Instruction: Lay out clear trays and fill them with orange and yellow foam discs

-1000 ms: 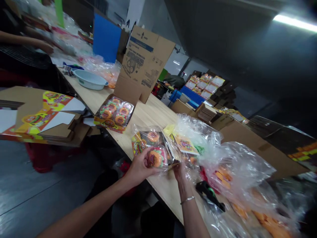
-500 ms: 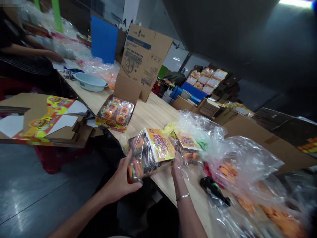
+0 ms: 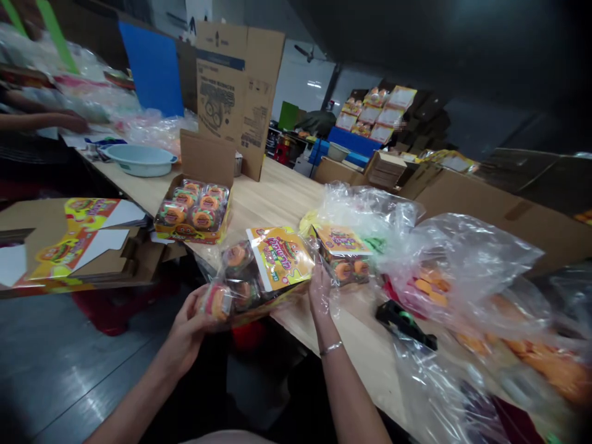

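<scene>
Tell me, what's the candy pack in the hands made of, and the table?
The candy pack looks like a clear glossy plastic wrap, since it shines and crinkles, with a printed yellow card, probably cardboard. The table looks like pale, matte wood; grain lines show.

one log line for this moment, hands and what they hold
left hand: grips candy pack at near end | right hand: holds pack's far edge | pack: over table edge | beside: open display box

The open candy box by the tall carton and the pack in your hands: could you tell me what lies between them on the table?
In the head view, only bare wooden table lies between the open candy box and the held pack.
</scene>
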`<state>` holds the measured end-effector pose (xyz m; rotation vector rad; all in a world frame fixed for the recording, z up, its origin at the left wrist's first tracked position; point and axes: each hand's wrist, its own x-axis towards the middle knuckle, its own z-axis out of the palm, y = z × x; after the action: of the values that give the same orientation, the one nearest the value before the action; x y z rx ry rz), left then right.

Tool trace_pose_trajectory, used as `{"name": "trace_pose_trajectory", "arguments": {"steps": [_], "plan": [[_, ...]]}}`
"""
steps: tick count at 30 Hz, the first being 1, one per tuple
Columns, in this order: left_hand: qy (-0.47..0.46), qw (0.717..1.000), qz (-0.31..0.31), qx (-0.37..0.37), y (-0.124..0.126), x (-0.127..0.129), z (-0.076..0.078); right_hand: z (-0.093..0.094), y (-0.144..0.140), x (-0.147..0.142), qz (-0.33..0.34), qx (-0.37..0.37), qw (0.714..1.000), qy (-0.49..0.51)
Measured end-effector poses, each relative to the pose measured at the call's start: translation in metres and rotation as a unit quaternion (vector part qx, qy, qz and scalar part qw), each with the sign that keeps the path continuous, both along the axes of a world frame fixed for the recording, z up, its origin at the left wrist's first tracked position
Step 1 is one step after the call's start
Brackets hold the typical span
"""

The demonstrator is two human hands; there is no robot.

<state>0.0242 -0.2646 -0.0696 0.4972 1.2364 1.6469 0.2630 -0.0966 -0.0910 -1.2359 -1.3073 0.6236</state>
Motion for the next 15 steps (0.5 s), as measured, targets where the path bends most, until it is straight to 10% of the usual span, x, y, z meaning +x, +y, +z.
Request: {"name": "trace_pose_trajectory", "arguments": {"steps": [5,15], "plan": [[-0.078,0.997,0.021,-0.018,-0.002,0.002,0.007,0.006,-0.011,-0.009,-0.034,0.001,0.999,-0.030],[0.174,0.981,-0.051,-0.062,0.014,-0.019,0.040,0.019,-0.033,-0.011,0.008,0.017,0.996,-0.088]]}}
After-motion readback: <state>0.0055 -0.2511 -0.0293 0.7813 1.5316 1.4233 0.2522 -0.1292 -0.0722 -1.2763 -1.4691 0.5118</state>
